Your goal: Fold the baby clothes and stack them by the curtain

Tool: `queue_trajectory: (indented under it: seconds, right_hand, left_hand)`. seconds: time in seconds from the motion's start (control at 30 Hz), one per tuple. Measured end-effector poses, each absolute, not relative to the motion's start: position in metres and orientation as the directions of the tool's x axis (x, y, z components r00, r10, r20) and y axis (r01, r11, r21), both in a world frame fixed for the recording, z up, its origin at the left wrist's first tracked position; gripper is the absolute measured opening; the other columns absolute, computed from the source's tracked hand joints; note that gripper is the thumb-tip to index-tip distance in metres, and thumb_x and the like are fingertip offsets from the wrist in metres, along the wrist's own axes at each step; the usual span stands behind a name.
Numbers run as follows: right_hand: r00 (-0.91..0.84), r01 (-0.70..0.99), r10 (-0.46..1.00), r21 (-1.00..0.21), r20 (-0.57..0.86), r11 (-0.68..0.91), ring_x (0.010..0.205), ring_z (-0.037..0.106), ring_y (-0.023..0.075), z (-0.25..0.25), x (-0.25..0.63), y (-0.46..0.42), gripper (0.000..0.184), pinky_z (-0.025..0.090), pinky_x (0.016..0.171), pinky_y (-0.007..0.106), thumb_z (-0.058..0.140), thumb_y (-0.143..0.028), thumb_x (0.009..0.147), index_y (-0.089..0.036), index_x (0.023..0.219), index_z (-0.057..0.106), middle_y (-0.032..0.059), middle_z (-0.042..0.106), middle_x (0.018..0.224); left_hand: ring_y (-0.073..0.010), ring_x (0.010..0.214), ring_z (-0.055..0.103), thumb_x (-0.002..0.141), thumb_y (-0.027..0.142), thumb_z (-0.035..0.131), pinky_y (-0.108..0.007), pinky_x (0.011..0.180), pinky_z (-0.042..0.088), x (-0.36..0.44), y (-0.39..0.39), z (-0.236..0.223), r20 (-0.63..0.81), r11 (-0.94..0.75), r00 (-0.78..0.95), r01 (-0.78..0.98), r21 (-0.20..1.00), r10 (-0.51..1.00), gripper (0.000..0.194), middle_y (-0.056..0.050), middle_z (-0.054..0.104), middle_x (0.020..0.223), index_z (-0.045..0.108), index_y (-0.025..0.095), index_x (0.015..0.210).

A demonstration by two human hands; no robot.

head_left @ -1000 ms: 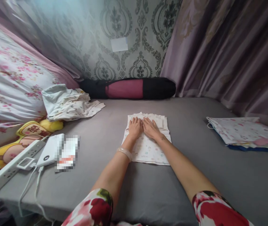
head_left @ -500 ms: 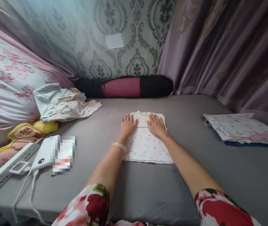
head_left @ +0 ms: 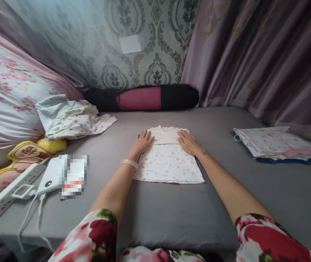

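A white garment (head_left: pixel 168 163) with small coloured prints lies flat on the grey bed sheet (head_left: pixel 171 214), its upper part folded over so that a fold edge crosses it. My left hand (head_left: pixel 144 141) rests flat on the garment's upper left edge, fingers stretched forward. On the upper right edge lies my right hand (head_left: pixel 188 141), also flat with its fingers apart. Neither hand grips the cloth. A pale bracelet (head_left: pixel 130 164) circles my left wrist.
Folded clothes (head_left: pixel 278 145) are stacked at the right. Crumpled clothes (head_left: pixel 70 118) lie at the left, behind a yellow cushion (head_left: pixel 21 160), a power strip (head_left: pixel 13 191) and a white device (head_left: pixel 53 174) with cables. A black and pink roll (head_left: pixel 139 99) lies along the wall.
My hands have slid apart, from the folded upper part out to the garment's side edges. The garment's lower part looks spread wider. The view has shifted slightly.
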State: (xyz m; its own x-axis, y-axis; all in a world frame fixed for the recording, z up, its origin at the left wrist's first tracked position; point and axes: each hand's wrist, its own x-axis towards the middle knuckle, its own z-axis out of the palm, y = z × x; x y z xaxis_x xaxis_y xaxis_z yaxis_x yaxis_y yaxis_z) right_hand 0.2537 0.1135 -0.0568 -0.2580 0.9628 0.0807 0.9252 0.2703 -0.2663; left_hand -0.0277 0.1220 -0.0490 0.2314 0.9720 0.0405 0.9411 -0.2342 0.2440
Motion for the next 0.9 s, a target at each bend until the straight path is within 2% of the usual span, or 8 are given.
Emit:
queue_trajectory:
  seconds: [0.13,0.23,0.3,0.43,0.53,0.7,0.9]
  right_hand:
    - [-0.258,0.936,0.961,-0.222,0.095,0.273,0.145,0.016,0.0270,-0.050,0.248,0.091,0.057,0.010,0.117,0.051,0.029,-0.040,0.097,-0.014,0.148,0.034,0.0138,0.022,0.157]
    - [-0.340,0.912,0.935,-0.211,0.097,0.353,0.147,0.012,0.0247,-0.046,0.232,0.065,0.057,0.003,0.117,0.051,0.030,-0.040,0.097,-0.016,0.148,0.033,0.0126,0.019,0.158]
    - [-0.416,0.878,0.906,-0.228,0.072,0.421,0.147,0.010,0.0233,-0.044,0.220,0.046,0.057,0.002,0.118,0.049,0.028,-0.041,0.098,-0.017,0.149,0.031,0.0117,0.018,0.159]
    - [-0.518,0.824,0.855,-0.253,0.028,0.507,0.147,0.012,0.0236,-0.043,0.204,0.016,0.058,0.005,0.118,0.048,0.025,-0.045,0.099,-0.018,0.150,0.030,0.0113,0.019,0.159]
    - [-0.541,0.814,0.840,-0.236,0.022,0.531,0.146,0.013,0.0249,-0.041,0.207,0.006,0.058,0.008,0.118,0.049,0.024,-0.045,0.099,-0.018,0.150,0.031,0.0121,0.019,0.158]
    - [-0.511,0.843,0.859,-0.202,-0.012,0.499,0.146,0.014,0.0257,-0.039,0.229,0.005,0.058,0.010,0.117,0.053,0.022,-0.044,0.099,-0.017,0.150,0.030,0.0119,0.020,0.158]
    - [-0.474,0.865,0.880,-0.179,0.008,0.468,0.146,0.016,0.0247,-0.044,0.251,0.006,0.057,0.016,0.117,0.051,0.022,-0.044,0.099,-0.019,0.149,0.032,0.0123,0.022,0.158]
  left_hand:
    - [-0.0286,0.146,0.016,0.096,0.056,0.025,-0.051,0.115,0.015,-0.031,0.105,-0.045,0.021,-0.246,0.248,0.944,0.217,0.969,0.069,-0.019,0.020,0.157,0.025,0.013,0.149]
    - [-0.0304,0.147,0.009,0.095,0.058,0.028,-0.055,0.116,0.010,-0.025,0.082,-0.042,0.038,-0.311,0.310,0.930,0.195,0.950,0.072,-0.019,0.015,0.158,0.022,0.012,0.150]
    - [-0.0295,0.147,0.009,0.094,0.058,0.029,-0.054,0.116,0.011,-0.019,0.065,-0.042,0.051,-0.386,0.383,0.902,0.193,0.922,0.072,-0.018,0.017,0.158,0.024,0.014,0.150]
    - [-0.0275,0.147,0.015,0.093,0.060,0.031,-0.050,0.117,0.014,-0.013,0.036,-0.043,0.045,-0.529,0.532,0.823,0.205,0.845,0.070,-0.017,0.024,0.157,0.028,0.017,0.149]
    - [-0.0274,0.147,0.014,0.094,0.062,0.025,-0.050,0.117,0.013,-0.019,0.022,-0.045,0.008,-0.573,0.583,0.797,0.193,0.813,0.071,-0.016,0.022,0.157,0.027,0.017,0.149]
    - [-0.0287,0.146,0.015,0.094,0.063,0.021,-0.051,0.117,0.016,-0.041,0.016,-0.046,-0.029,-0.534,0.545,0.831,0.157,0.838,0.070,-0.013,0.020,0.158,0.027,0.020,0.150]
    - [-0.0270,0.146,0.016,0.095,0.062,0.022,-0.051,0.117,0.016,-0.060,0.011,-0.047,-0.041,-0.489,0.502,0.855,0.171,0.864,0.067,-0.010,0.021,0.159,0.029,0.024,0.149]
